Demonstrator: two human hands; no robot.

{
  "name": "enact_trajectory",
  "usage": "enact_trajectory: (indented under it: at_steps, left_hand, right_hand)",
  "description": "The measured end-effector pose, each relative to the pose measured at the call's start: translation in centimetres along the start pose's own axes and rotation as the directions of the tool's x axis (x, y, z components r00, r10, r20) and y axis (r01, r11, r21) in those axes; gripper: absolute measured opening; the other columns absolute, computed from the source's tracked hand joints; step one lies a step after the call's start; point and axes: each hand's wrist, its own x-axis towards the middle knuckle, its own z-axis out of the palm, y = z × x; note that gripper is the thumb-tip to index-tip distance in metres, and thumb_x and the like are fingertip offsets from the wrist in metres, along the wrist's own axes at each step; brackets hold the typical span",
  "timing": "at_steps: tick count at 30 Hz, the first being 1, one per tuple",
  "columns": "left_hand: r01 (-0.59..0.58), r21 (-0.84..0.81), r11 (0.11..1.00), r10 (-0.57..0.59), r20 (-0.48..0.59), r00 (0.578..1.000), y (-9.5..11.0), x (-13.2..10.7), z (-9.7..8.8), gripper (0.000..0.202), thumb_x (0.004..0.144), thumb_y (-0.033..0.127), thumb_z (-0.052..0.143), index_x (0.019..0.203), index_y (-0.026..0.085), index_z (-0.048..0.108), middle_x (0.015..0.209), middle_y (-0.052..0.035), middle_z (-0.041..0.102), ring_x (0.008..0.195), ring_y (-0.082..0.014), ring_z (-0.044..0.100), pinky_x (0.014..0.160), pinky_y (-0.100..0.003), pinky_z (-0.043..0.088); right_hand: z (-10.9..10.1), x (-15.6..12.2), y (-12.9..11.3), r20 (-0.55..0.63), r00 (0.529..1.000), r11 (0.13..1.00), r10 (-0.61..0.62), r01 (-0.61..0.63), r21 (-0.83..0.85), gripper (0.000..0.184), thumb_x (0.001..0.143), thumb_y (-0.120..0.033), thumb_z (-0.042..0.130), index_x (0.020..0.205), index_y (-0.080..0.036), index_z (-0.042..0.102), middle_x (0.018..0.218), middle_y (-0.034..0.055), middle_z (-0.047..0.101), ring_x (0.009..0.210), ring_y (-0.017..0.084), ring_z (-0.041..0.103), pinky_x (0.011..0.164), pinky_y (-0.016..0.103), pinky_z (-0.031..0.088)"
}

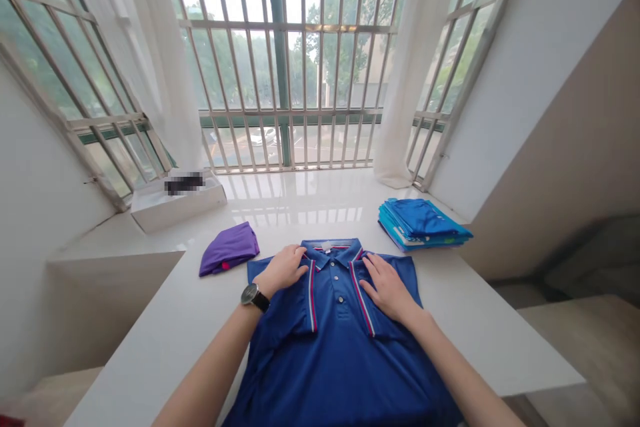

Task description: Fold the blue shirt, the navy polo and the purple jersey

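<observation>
A dark blue polo shirt (340,360) lies front side up on the white table, its collar at the far end. Striped trim in red and white runs down both sides of the buttoned placket. My left hand (283,269) rests on the shirt's left shoulder beside the collar, fingers extended and thumb apart; a black-strapped watch (255,297) is on that wrist. On the opposite shoulder, my right hand (387,285) lies flat with its fingers spread, touching the fabric near the collar. The shirt's lower hem is out of view.
A folded purple garment (231,248) lies left of the shirt. To the right sits a stack of folded blue clothes (423,223). A white box (180,203) stands on the sill at back left, before barred windows and white curtains (400,113). The table's edge (545,390) shows at right.
</observation>
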Motion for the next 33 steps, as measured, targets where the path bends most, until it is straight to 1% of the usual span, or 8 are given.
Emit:
enact_trajectory:
  at_steps: [4, 7, 14, 20, 22, 25, 28, 33]
  left_hand:
    - [-0.002, 0.020, 1.000, 0.004, -0.089, 0.996, -0.7, 2.4, 4.1, 0.050, 0.101, 0.041, 0.037, 0.143, 0.015, 0.042, 0.150, -0.0187, 0.041, 0.140, -0.0305, 0.037, 0.115, -0.048, 0.030]
    - [0.003, 0.029, 1.000, 0.001, -0.120, 0.993, -1.6, 3.0, 5.0, 0.050, 0.102, 0.044, 0.033, 0.144, 0.018, 0.042, 0.150, -0.0157, 0.043, 0.140, -0.0293, 0.037, 0.115, -0.047, 0.028]
    - [0.042, 0.058, 0.997, -0.035, -0.118, 0.992, -2.6, 4.1, 5.1, 0.055, 0.102, 0.047, 0.030, 0.149, 0.020, 0.036, 0.155, -0.0147, 0.037, 0.144, -0.0302, 0.031, 0.118, -0.049, 0.023]
    - [0.042, 0.017, 0.999, -0.040, -0.100, 0.994, -3.2, 4.9, 5.1, 0.055, 0.101, 0.048, 0.031, 0.149, 0.022, 0.035, 0.156, -0.0135, 0.035, 0.145, -0.0296, 0.030, 0.119, -0.048, 0.021]
    - [0.039, -0.015, 0.999, -0.040, -0.092, 0.995, -3.3, 4.9, 4.7, 0.056, 0.101, 0.049, 0.032, 0.150, 0.022, 0.033, 0.158, -0.0141, 0.033, 0.146, -0.0291, 0.029, 0.119, -0.048, 0.021]
    - [0.087, -0.045, 0.995, -0.091, -0.099, 0.991, -2.8, 4.3, 4.0, 0.060, 0.100, 0.048, 0.033, 0.152, 0.017, 0.029, 0.160, -0.0171, 0.026, 0.149, -0.0314, 0.019, 0.118, -0.051, 0.020]
    - [0.084, -0.013, 0.996, -0.086, -0.139, 0.987, -1.8, 2.9, 3.6, 0.064, 0.099, 0.050, 0.034, 0.151, 0.012, 0.032, 0.161, -0.0181, 0.022, 0.151, -0.0328, 0.010, 0.120, -0.052, 0.015]
    - [0.052, 0.007, 0.999, -0.052, -0.072, 0.996, -0.8, 0.5, 4.6, 0.070, 0.098, 0.057, 0.031, 0.152, 0.013, 0.031, 0.159, -0.0159, 0.029, 0.149, -0.0318, 0.019, 0.120, -0.050, 0.017]
  right_hand:
    - [0.8, 0.1, -0.1, 0.138, 0.982, 0.989, 0.127, -0.115, -0.087, 0.068, 0.099, -0.054, 0.029, 0.150, -0.011, 0.038, 0.158, 0.0171, 0.033, 0.147, 0.029, 0.027, 0.119, 0.048, 0.024]
    - [0.8, 0.8, 0.0, 0.163, 0.975, 0.985, 0.152, -0.134, -0.112, 0.068, 0.099, -0.055, 0.026, 0.151, -0.012, 0.036, 0.160, 0.0154, 0.028, 0.148, 0.028, 0.023, 0.120, 0.047, 0.020]
    - [1.4, 2.9, 0.9, 0.186, 0.966, 0.980, 0.179, -0.158, -0.123, 0.070, 0.098, -0.056, 0.026, 0.153, -0.013, 0.034, 0.161, 0.0146, 0.025, 0.149, 0.028, 0.021, 0.120, 0.046, 0.019]
    - [1.4, 3.5, 1.5, 0.198, 0.966, 0.984, 0.166, -0.150, -0.094, 0.071, 0.097, -0.057, 0.027, 0.153, -0.014, 0.033, 0.161, 0.0126, 0.026, 0.148, 0.027, 0.023, 0.120, 0.046, 0.019]
    - [1.2, 3.4, 1.4, 0.167, 0.972, 0.985, 0.163, -0.152, -0.078, 0.070, 0.096, -0.056, 0.030, 0.151, -0.013, 0.036, 0.160, 0.0141, 0.029, 0.147, 0.028, 0.025, 0.119, 0.047, 0.021]
    - [1.0, 3.1, 1.2, 0.045, 0.991, 0.991, 0.127, -0.125, -0.048, 0.068, 0.094, -0.052, 0.037, 0.146, -0.010, 0.042, 0.156, 0.0169, 0.036, 0.144, 0.028, 0.031, 0.117, 0.044, 0.027]
    - [1.2, 2.9, 1.2, -0.035, 0.999, 0.997, 0.040, -0.043, -0.060, 0.067, 0.093, -0.048, 0.038, 0.147, -0.007, 0.040, 0.157, 0.0177, 0.034, 0.147, 0.028, 0.026, 0.119, 0.043, 0.025]
    - [1.9, 3.0, 1.4, 0.138, 0.987, 0.991, 0.085, -0.069, -0.113, 0.074, 0.095, -0.057, 0.029, 0.153, -0.012, 0.030, 0.161, 0.0151, 0.027, 0.148, 0.028, 0.023, 0.120, 0.046, 0.020]
